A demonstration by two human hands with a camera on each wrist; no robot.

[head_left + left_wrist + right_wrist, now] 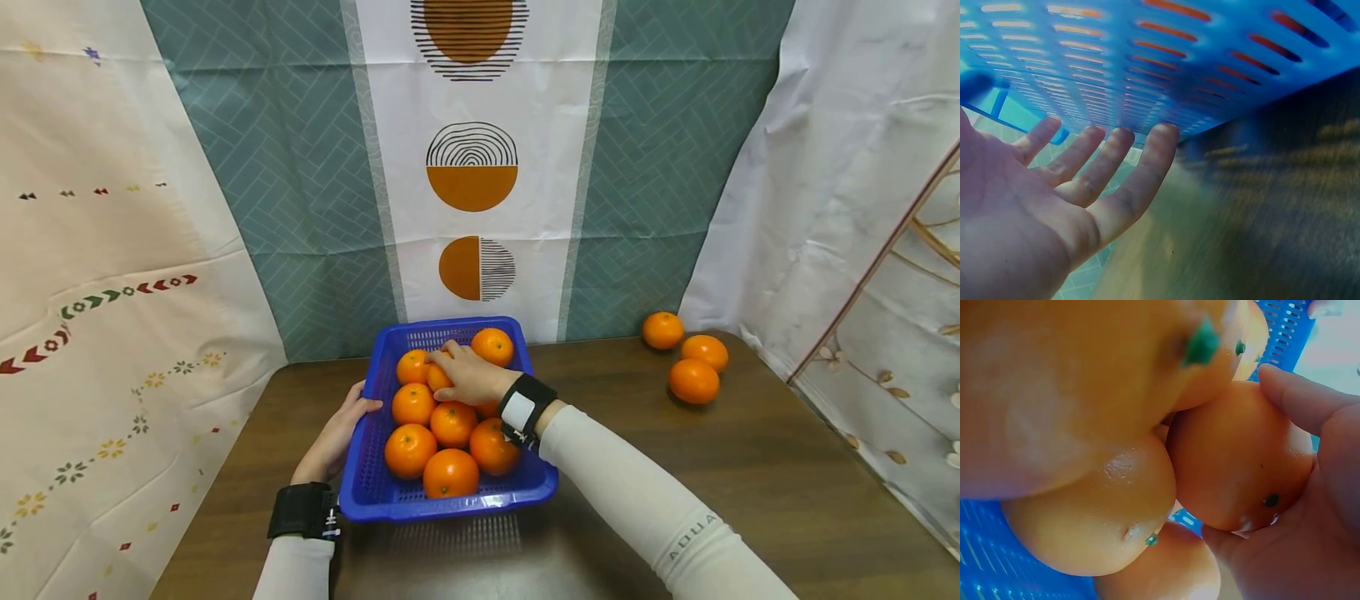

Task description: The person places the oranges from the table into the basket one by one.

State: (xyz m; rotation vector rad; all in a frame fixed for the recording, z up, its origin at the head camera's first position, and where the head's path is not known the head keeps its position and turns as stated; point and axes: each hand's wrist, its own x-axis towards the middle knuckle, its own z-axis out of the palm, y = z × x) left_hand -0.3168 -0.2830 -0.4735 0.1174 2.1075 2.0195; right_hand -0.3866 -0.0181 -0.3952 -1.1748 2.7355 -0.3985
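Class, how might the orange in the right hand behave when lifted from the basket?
The orange may be slippery, given its shiny skin. Its smooth, rounded form suggests it would probably feel firm. Crowded by neighbouring oranges, it might nudge them.

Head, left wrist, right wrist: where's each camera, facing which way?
Head: on the head, facing forward and down at the blue basket; left hand, right hand and sleeves show.
Left wrist: on that wrist, facing the basket's slotted side; palm and fingers show.
Right wrist: on that wrist, facing oranges close up; thumb and fingers show.
Head and right wrist views share the right hand holding an orange.
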